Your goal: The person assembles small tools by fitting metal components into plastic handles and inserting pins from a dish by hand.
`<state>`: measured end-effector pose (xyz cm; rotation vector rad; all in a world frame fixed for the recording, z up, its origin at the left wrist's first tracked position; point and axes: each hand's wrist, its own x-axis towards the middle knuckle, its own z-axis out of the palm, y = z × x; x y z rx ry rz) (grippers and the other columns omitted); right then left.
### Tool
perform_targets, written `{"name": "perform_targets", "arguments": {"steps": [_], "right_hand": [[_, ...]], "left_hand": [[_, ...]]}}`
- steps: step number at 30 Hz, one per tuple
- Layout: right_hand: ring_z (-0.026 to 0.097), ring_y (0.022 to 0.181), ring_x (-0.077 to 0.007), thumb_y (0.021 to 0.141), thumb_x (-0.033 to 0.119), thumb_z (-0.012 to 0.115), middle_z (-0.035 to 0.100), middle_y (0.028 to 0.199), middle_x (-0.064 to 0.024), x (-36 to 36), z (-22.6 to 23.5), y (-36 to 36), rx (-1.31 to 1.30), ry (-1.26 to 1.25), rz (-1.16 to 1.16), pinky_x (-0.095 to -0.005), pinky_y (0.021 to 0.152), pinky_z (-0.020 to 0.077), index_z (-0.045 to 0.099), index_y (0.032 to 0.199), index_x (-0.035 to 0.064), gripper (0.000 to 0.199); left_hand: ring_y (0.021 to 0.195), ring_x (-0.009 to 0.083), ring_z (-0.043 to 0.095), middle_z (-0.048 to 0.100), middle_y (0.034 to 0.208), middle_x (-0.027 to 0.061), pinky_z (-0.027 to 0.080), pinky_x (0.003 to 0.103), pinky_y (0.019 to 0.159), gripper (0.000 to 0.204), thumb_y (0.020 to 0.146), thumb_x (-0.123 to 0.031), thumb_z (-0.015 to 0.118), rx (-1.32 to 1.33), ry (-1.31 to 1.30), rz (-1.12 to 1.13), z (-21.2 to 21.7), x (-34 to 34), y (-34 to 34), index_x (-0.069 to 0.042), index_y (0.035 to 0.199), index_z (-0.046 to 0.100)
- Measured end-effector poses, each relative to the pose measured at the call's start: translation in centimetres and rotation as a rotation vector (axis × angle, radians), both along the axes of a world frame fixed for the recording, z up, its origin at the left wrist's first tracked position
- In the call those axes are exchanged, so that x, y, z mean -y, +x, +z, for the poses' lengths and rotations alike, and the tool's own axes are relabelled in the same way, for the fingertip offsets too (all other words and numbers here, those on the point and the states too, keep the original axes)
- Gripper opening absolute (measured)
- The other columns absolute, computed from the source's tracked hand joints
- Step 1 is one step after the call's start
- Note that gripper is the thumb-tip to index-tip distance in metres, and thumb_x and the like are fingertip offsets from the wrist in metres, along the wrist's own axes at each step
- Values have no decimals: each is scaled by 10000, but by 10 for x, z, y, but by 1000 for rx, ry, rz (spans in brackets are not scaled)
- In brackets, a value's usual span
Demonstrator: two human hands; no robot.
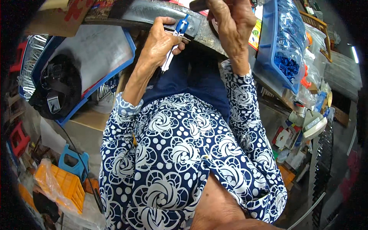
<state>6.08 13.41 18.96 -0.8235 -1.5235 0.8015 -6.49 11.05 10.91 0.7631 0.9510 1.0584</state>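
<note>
1. Lying along the left edge of a blue-rimmed tray (133, 48), a black bundle (61, 78) sits beside loose silvery metal pieces (28, 82).
2. At the bench's (210, 41) near edge, the left hand (159, 44) grasps a blue-and-white tool (181, 27), thumb and fingers closed round it, blue end upward.
3. As for progress — from where I stand, blue and white parts look already joined; whether anything remains on this one, I can't tell.
4. Over the same edge, farther right, the right hand (234, 28) curls its fingers near a dark object (199, 5) — whether they grip it, I can't tell.
5. Along the bench's right side, a blue bin (266, 50) holds many blue pieces (287, 66), seemingly still unused.
</note>
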Motion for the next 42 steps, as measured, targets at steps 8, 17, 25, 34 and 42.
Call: {"name": "perform_targets", "arguments": {"steps": [8,17,25,34,42], "right_hand": [[552,584,-132,832,29,507,568,651,-82,-13,-23,10,336,65,72,-255,512,425,482,888,-11,72],[541,604,-138,842,71,510,524,666,-82,-16,-47,9,599,339,-31,-283,521,408,470,932,4,120],[550,572,-98,846,57,508,584,649,-62,0,-2,29,344,-121,-13,-220,512,430,481,883,-3,76],[600,705,-388,783,232,506,598,762,-258,-22,-21,116,1028,-91,-707,-427,616,482,458,934,-70,341],[571,799,-463,775,234,430,579,841,-317,-53,-6,143,1389,-377,-724,-521,714,445,410,933,-80,352]], "left_hand": [[558,178,549,555,737,184,407,237,416,494,699,106,512,-13,9,-12,-4,1,0,40,1125,270],[538,174,552,548,750,198,415,236,405,487,682,122,509,22,0,-25,-9,3,2,33,1104,282],[568,176,559,545,761,222,434,233,418,491,696,116,486,-17,46,-38,-8,7,3,59,1123,250],[563,174,544,543,773,248,418,229,420,506,705,123,471,55,-19,-59,7,0,-3,56,1145,232],[487,114,503,568,675,142,373,200,390,439,761,-74,574,-55,76,-67,52,-17,-19,43,1106,329]]}}
